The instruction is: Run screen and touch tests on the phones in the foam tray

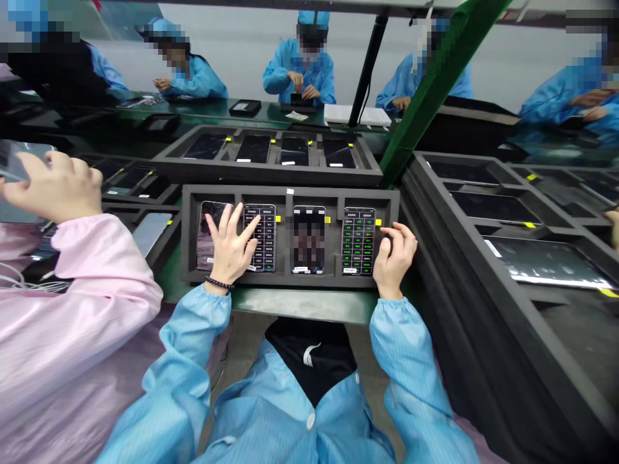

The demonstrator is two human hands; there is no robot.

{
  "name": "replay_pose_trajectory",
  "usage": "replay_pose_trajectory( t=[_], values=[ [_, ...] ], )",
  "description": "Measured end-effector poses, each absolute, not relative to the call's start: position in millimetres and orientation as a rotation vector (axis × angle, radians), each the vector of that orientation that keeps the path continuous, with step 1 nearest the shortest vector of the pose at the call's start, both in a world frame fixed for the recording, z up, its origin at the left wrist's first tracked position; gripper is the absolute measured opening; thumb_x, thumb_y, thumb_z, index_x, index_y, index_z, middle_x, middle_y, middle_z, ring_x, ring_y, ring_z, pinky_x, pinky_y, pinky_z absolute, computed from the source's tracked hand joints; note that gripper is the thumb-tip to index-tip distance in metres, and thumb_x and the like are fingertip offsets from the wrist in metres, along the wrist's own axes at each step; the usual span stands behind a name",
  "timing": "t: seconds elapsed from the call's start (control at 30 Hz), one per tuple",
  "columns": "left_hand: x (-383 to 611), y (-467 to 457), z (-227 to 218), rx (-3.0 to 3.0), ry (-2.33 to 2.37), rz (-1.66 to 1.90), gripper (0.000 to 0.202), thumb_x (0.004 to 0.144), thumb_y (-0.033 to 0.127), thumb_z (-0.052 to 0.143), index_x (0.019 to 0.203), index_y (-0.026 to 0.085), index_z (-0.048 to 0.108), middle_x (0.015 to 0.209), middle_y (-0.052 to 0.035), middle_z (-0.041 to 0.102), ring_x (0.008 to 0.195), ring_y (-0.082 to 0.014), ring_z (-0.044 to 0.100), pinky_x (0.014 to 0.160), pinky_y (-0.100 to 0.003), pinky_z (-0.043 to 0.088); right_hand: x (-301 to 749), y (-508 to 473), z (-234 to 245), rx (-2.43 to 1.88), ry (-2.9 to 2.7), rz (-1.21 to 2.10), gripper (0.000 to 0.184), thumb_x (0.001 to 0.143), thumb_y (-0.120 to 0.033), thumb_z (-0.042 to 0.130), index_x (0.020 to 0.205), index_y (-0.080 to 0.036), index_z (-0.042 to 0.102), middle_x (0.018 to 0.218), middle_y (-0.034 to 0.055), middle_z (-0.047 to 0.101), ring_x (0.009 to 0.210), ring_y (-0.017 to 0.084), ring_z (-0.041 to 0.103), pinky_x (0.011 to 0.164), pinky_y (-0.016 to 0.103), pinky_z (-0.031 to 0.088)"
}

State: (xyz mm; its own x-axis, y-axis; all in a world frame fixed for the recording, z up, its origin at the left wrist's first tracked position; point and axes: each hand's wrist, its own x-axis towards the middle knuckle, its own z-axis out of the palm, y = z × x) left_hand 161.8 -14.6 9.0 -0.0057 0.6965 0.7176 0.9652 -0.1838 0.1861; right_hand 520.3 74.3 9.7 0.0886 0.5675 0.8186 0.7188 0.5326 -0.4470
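A dark foam tray [290,195] lies in front of me with several phones upright in its slots. My left hand [231,248] rests with spread fingers across the leftmost phone [209,225] and the second phone [264,241], whose screen shows a green-marked list. The third phone [309,240] has a blurred screen and nothing touching it. My right hand [395,259] sits at the tray's right end with curled fingers, its thumb against the edge of the fourth phone [358,241]. That phone also shows a green-marked list. Neither hand lifts a phone.
A second foam tray [268,177] with dark phones stands beyond this one, and a large foam tray [503,212] lies to the right. At left, a co-worker's hand [53,187] in a pink sleeve holds a phone. Co-workers in blue sit across the green bench.
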Motion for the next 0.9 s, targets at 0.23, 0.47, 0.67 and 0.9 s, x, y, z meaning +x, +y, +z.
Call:
replay_pose_trajectory(
  t=[0.23, 0.47, 0.67, 0.9],
  values=[
    [162.4, -19.7, 5.9, -1.658, -1.630, -1.233, 0.059, 0.103, 0.047, 0.024, 0.140, 0.020, 0.061, 0.155, -0.0162, 0.046, 0.152, -0.0327, 0.033, 0.128, -0.059, 0.006, 522.1, 71.2, 11.5, -1.082, -1.553, -0.199, 0.032, 0.102, -0.031, 0.041, 0.108, -0.018, 0.070, 0.121, 0.0131, 0.066, 0.114, 0.028, 0.062, 0.103, 0.046, 0.045],
    [165.0, -15.2, 3.2, -1.657, -1.596, -1.236, 0.050, 0.102, 0.039, 0.031, 0.135, 0.023, 0.065, 0.152, -0.0135, 0.049, 0.152, -0.0330, 0.033, 0.128, -0.061, 0.001, 462.9, 58.9, 17.3, -0.965, -1.779, -0.195, 0.027, 0.099, -0.024, 0.045, 0.105, -0.023, 0.072, 0.123, 0.0094, 0.067, 0.113, 0.025, 0.062, 0.101, 0.044, 0.048],
    [164.2, -5.9, 7.4, -1.616, -1.657, -1.260, 0.049, 0.103, 0.037, 0.032, 0.140, 0.024, 0.062, 0.161, -0.0121, 0.039, 0.156, -0.0345, 0.024, 0.127, -0.064, -0.004, 416.5, 65.5, 28.5, -0.901, -1.940, -0.418, 0.027, 0.099, -0.024, 0.050, 0.116, -0.024, 0.071, 0.142, 0.0101, 0.060, 0.131, 0.027, 0.053, 0.121, 0.054, 0.030],
    [163.9, -3.9, 5.0, -1.667, -1.724, -1.218, 0.050, 0.104, 0.042, 0.032, 0.145, 0.028, 0.058, 0.168, -0.0080, 0.027, 0.158, -0.0358, 0.015, 0.125, -0.066, -0.008, 399.5, 72.0, 39.0, -0.886, -2.125, -0.434, 0.036, 0.100, -0.030, 0.053, 0.134, -0.031, 0.063, 0.158, 0.0064, 0.047, 0.142, 0.028, 0.045, 0.127, 0.063, 0.014]
  ],
)
